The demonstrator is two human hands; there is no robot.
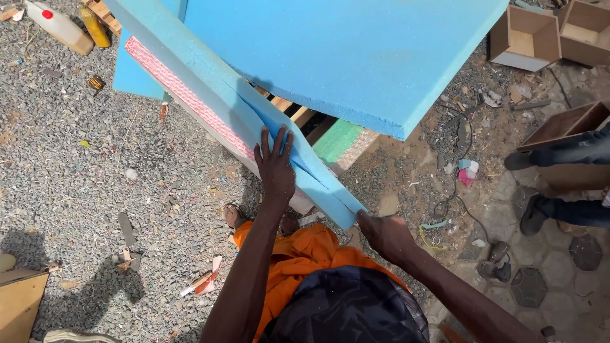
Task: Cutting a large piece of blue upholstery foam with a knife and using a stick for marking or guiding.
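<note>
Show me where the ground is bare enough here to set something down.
Open gravel lies left of the left hand, between the bottles and the wooden board, with only small scraps. Right of the right hand it is crowded: cables, debris, wooden boxes and another person's shoes.

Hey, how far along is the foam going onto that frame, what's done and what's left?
Done: a big blue foam slab lies across the wooden frame. In hand: the left hand presses a foam strip flat against the side, and the right hand holds its lower end. Left: the patterned edge beside the strip remains uncovered.
</note>
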